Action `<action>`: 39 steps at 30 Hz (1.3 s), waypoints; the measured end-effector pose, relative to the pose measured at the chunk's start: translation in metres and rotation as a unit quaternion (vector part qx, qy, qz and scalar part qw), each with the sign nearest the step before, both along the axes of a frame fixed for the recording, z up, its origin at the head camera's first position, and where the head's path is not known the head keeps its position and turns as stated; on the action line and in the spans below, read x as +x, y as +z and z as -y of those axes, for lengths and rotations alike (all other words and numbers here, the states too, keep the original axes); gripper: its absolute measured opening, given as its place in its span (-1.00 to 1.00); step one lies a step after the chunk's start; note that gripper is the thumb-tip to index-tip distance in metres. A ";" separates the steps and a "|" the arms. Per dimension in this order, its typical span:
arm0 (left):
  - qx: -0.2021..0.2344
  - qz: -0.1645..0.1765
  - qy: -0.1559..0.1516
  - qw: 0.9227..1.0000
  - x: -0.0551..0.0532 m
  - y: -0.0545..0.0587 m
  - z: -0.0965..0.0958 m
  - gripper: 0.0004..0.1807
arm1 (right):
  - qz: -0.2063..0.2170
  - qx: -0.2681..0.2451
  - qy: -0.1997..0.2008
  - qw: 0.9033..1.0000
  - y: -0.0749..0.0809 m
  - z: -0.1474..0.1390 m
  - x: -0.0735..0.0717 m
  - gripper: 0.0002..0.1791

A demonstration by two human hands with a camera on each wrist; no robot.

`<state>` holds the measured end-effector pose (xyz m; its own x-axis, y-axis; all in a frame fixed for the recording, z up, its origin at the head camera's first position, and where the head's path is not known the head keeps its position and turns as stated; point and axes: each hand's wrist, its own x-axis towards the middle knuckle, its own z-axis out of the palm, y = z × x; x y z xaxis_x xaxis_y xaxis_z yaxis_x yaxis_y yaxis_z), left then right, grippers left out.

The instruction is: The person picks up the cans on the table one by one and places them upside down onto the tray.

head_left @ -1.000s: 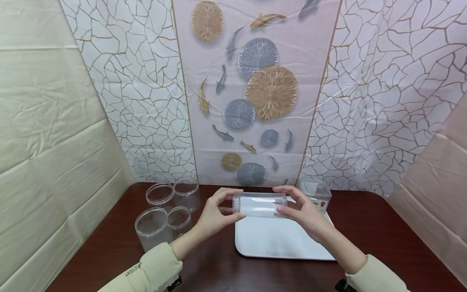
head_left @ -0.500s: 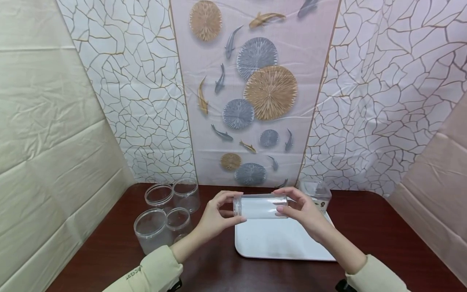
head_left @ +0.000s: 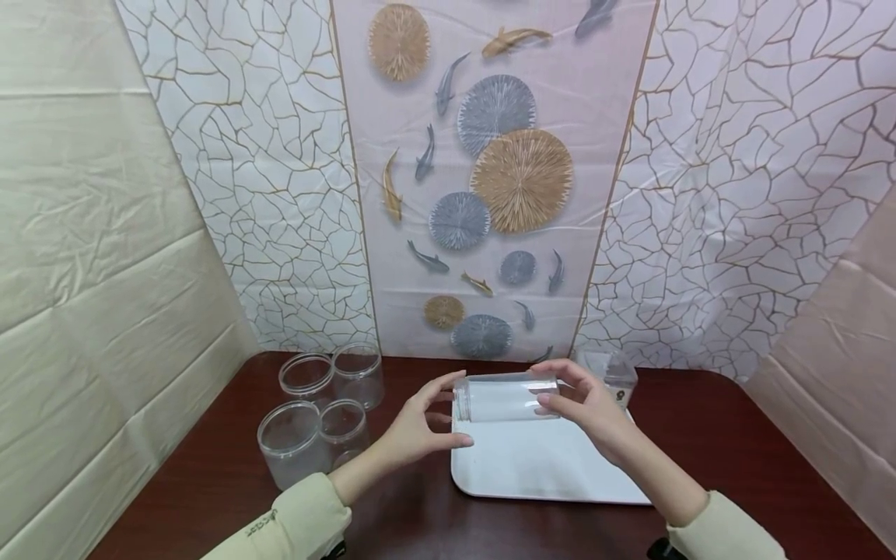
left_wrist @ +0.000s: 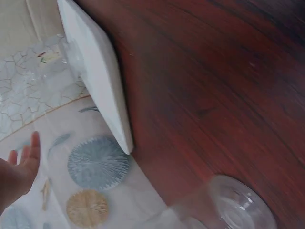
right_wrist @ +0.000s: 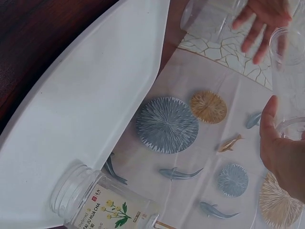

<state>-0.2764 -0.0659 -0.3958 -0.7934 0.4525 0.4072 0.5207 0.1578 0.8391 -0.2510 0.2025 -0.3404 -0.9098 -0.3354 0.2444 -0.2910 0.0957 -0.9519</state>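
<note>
A clear plastic jar (head_left: 500, 398) is held on its side above the white tray (head_left: 546, 470). My right hand (head_left: 598, 408) grips its base end, thumb in front and fingers behind. At the threaded mouth end, my left hand (head_left: 413, 428) is spread, with the thumb away from the jar. In the right wrist view the left hand (right_wrist: 267, 19) shows straight, parted fingers by the jar's mouth; whether a fingertip touches it I cannot tell. In the left wrist view only part of the left hand (left_wrist: 21, 171) appears.
Several clear jars (head_left: 287, 447) stand grouped on the dark wooden table (head_left: 413, 513) at the left. A clear jar with a flowered tea label (right_wrist: 109, 205) stands at the tray's back right. A patterned cloth (head_left: 455, 264) hangs behind the table.
My left thumb has come off the jar and the left fingers have opened out. The jar has shifted slightly right in my right hand's grip.
</note>
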 end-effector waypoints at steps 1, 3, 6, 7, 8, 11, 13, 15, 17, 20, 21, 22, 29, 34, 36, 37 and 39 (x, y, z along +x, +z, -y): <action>-0.014 0.002 0.003 1.000 -0.001 -0.002 0.001 -0.09 | 0.000 -0.001 -0.002 1.000 0.000 0.000 0.000 -0.58; -0.045 0.003 0.009 0.999 -0.003 -0.005 0.002 -0.07 | 0.000 -0.004 -0.004 1.000 0.001 0.000 0.000 -0.59; -0.083 -0.007 0.006 0.996 -0.005 -0.010 0.003 -0.05 | -0.001 -0.007 -0.006 1.000 0.001 -0.001 0.000 -0.60; -0.096 -0.013 0.003 0.995 -0.006 -0.012 0.002 -0.04 | -0.002 -0.008 -0.007 1.000 0.001 -0.001 0.000 -0.61; -0.107 -0.018 0.000 0.994 -0.007 -0.014 0.002 -0.02 | -0.002 -0.009 -0.008 1.000 0.001 -0.002 0.000 -0.62; -0.154 -0.042 0.000 0.987 -0.007 -0.019 0.002 0.02 | -0.005 -0.010 -0.008 1.000 0.001 -0.003 -0.001 -0.64; -0.190 -0.059 0.003 0.980 -0.006 -0.023 0.001 0.04 | -0.007 -0.011 -0.005 1.000 0.002 -0.003 -0.001 -0.65; -0.229 -0.082 0.008 0.970 -0.006 -0.025 0.000 0.07 | -0.011 -0.013 -0.002 1.000 0.002 -0.003 -0.001 -0.65; -0.267 -0.095 0.014 0.959 -0.005 -0.028 -0.001 0.11 | -0.015 -0.016 0.001 1.000 0.003 -0.003 -0.001 -0.65; -0.324 -0.115 0.034 0.938 -0.004 -0.032 -0.004 0.17 | -0.018 -0.021 0.003 1.000 0.004 -0.003 -0.001 -0.65; -0.342 -0.122 0.043 0.931 -0.004 -0.034 -0.004 0.19 | -0.018 -0.021 0.003 1.000 0.004 -0.003 -0.001 -0.65; -0.357 -0.126 0.051 0.924 -0.004 -0.036 -0.005 0.20 | -0.018 -0.021 0.002 1.000 0.004 -0.003 -0.001 -0.65; -0.404 -0.119 0.075 0.904 -0.009 -0.044 -0.010 0.21 | -0.011 -0.011 -0.008 1.000 0.003 -0.002 -0.002 -0.64; -0.420 -0.078 0.068 0.901 -0.015 -0.048 -0.012 0.21 | -0.012 0.000 -0.012 1.000 0.003 -0.003 -0.002 -0.60; -0.422 -0.065 0.066 0.902 -0.017 -0.051 -0.013 0.22 | -0.012 0.005 -0.013 1.000 0.003 -0.003 -0.002 -0.59; -0.424 -0.060 0.066 0.901 -0.018 -0.051 -0.013 0.23 | -0.012 0.009 -0.013 1.000 0.003 -0.004 -0.002 -0.58; -0.429 -0.049 0.067 0.900 -0.018 -0.053 -0.014 0.24 | -0.013 0.018 -0.011 1.000 0.003 -0.005 -0.002 -0.58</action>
